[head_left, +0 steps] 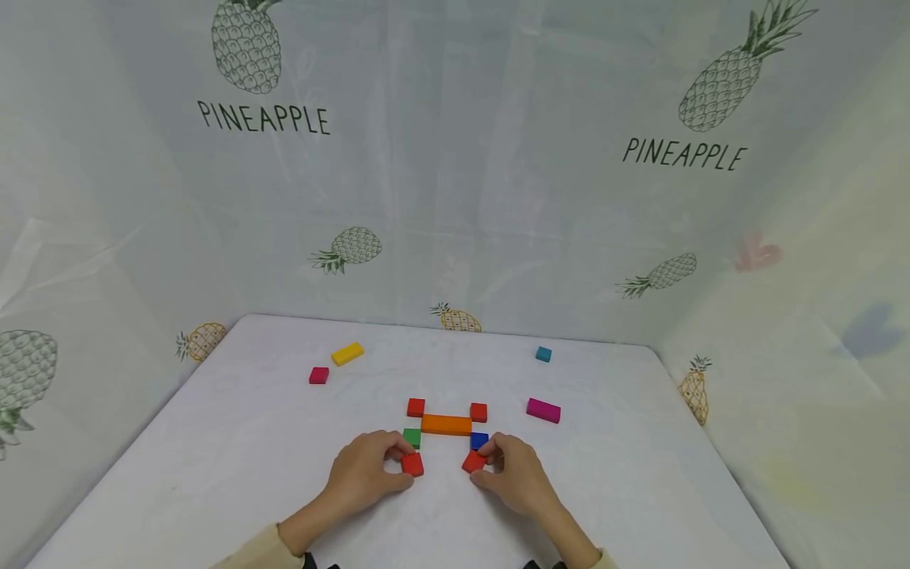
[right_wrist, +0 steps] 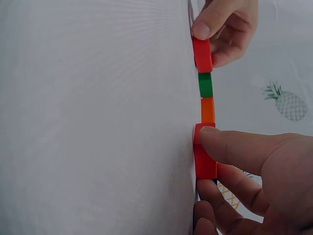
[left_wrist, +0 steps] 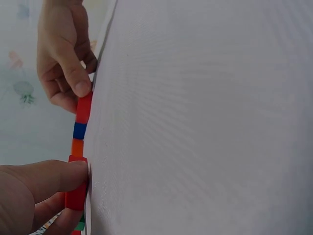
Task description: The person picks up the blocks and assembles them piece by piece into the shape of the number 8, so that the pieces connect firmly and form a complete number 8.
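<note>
Pale cloth point(head_left: 455, 174) reads “PINEAPPLE” twice; on the white surface point(head_left: 640, 474), the left hand point(head_left: 364, 468) pinches a red square block point(head_left: 412, 464), the right hand point(head_left: 519, 472) a second red square block point(head_left: 473, 461); the left-wrist view mostly hides a long orange block point(head_left: 446, 425)

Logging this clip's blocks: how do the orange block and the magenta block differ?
The orange block is longer, the magenta block shorter. The orange block lies nearly level in the head view; the magenta block slants down to the right. The orange block is near the green block, the magenta block apart. Both lie on the white table.
</note>
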`<state>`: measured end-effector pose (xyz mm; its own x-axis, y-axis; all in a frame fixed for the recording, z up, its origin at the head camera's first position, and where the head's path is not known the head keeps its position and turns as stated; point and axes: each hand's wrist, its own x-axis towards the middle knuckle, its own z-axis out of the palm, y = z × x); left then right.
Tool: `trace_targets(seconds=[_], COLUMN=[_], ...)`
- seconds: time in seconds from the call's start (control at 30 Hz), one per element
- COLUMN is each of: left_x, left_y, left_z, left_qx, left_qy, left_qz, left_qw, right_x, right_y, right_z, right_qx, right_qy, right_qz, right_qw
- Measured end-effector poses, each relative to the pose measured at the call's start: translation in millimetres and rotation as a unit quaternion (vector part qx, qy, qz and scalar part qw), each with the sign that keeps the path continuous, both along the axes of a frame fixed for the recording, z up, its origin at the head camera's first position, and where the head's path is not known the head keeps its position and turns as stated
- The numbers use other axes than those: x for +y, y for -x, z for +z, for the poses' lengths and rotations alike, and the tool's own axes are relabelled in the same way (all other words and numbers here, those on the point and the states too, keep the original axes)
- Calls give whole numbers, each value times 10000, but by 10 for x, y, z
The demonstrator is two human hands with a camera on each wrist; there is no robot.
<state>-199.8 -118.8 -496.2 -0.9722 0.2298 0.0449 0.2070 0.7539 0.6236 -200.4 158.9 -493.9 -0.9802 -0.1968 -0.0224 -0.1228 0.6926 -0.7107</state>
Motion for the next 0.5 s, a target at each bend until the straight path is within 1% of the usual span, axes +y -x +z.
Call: trace_targets(seconds=[0.13,0.5], left_x=[17,54], left_y=[7,37], left_z=[-2,13], left_qx=[11,45], left_qy=[73,77], left_qz=[53,104], left_qw=[10000,9999], right_x=[-6,-14], right_y=[-3,-7], right_z=[0,19], right_qx=[-6,19], right_qy=[-8,-72], right_qz=[-6,-42], right_qw=[10000,10000])
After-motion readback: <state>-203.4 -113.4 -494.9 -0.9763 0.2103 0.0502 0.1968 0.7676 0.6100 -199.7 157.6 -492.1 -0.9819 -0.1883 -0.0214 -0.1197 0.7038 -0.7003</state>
